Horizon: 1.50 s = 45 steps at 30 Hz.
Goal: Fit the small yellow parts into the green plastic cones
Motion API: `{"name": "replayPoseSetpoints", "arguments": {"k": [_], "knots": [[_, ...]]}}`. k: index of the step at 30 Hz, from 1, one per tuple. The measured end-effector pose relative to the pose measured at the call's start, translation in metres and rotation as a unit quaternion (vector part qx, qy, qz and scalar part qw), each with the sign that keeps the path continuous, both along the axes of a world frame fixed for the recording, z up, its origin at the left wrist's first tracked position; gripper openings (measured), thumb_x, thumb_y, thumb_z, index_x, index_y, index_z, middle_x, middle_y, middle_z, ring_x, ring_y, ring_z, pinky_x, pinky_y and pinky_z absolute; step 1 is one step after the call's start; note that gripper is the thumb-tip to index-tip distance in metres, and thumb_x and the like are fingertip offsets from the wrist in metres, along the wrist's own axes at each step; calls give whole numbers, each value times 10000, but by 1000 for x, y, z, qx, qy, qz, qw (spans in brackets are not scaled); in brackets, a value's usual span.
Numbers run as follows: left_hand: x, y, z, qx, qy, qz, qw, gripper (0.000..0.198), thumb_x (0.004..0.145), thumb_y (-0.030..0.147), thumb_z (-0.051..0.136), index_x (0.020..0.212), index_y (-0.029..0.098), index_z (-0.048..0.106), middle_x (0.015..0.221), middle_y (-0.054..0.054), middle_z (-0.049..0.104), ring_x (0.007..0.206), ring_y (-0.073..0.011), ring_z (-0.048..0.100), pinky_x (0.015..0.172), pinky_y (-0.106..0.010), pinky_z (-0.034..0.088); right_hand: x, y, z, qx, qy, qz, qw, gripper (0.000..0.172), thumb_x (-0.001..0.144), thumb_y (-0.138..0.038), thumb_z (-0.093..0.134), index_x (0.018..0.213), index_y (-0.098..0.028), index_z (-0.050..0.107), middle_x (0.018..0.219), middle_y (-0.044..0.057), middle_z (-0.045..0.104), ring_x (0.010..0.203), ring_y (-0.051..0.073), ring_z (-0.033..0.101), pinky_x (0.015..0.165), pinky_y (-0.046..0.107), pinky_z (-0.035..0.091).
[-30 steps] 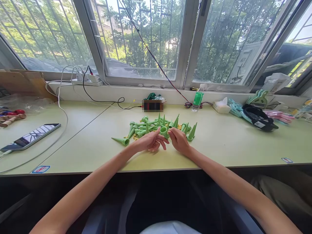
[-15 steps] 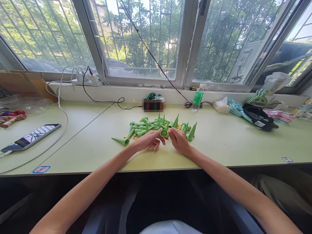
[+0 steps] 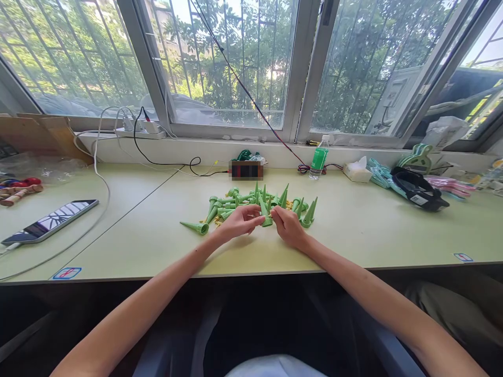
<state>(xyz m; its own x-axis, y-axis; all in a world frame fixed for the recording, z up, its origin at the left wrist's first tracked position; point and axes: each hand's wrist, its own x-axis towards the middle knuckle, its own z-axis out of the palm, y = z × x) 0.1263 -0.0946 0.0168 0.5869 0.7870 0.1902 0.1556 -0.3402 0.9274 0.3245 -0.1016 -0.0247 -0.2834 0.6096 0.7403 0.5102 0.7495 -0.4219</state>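
Note:
Between my hands stands a green plastic plant watering spike point(image 3: 266, 222), its pointed end up and its wide ribbed collar down. My left hand point(image 3: 240, 220) grips it from the left with thumb and fingers. Close to its right side is my right hand point(image 3: 290, 226), curled with thumb and forefinger pinched; whatever they hold is too small to make out. A pile of similar green spikes point(image 3: 214, 210) lies just behind both hands, some upright and some on their sides, with small yellowish pieces among them. One loose spike point(image 3: 195, 227) lies left of the pile.
On the left of the table point(image 3: 157, 246) lies a phone point(image 3: 51, 222) with a white cable. A pixelated dark box point(image 3: 245, 170) and a water bottle point(image 3: 318, 158) stand at the back. Rightward are a tissue box point(image 3: 357, 171) and a black strapped object point(image 3: 418, 189).
My left hand has turned the spike from its round opening facing me to point up, collar down. The right hand has stayed nearly in place.

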Motion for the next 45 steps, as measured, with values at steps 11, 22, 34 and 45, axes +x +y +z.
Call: {"name": "replayPoseSetpoints", "arguments": {"k": [11, 22, 34, 45], "knots": [[1, 0, -8, 301, 101, 74, 945, 219, 873, 382, 632, 920, 168, 639, 666, 16, 547, 514, -74, 376, 562, -228, 356, 1, 2, -1, -6, -17, -26, 999, 348, 1036, -353, 324, 710, -231, 333, 598, -28, 402, 512, 133, 335, 536, 264, 287], [3, 9, -5, 32, -1, 59, 998, 593, 900, 642, 459, 697, 110, 624, 549, 3, 507, 403, -57, 408, 403, -197, 305, 1, 4, 0, 13, 28, -90, 995, 362, 1040, -364, 326, 711, -220, 372, 597, -27, 414, 520, 127, 371, 545, 267, 285], [-2, 6, -4, -253, 40, -96, 962, 810, 852, 778, 359, 664, 60, 684, 486, -75, 570, 326, -87, 435, 329, -209, 233, 0, 1, 0, 35, -21, -14, 999, 326, 1038, -309, 352, 728, -216, 387, 643, -22, 436, 559, 121, 372, 576, 250, 310], [-7, 11, -13, -266, 41, -132, 954, 769, 868, 737, 406, 769, 44, 725, 641, -131, 662, 475, -110, 550, 421, -207, 403, 1, -1, 0, 29, -45, 13, 998, 318, 1033, -291, 367, 729, -211, 418, 658, -12, 476, 572, 119, 405, 584, 245, 314]]}}
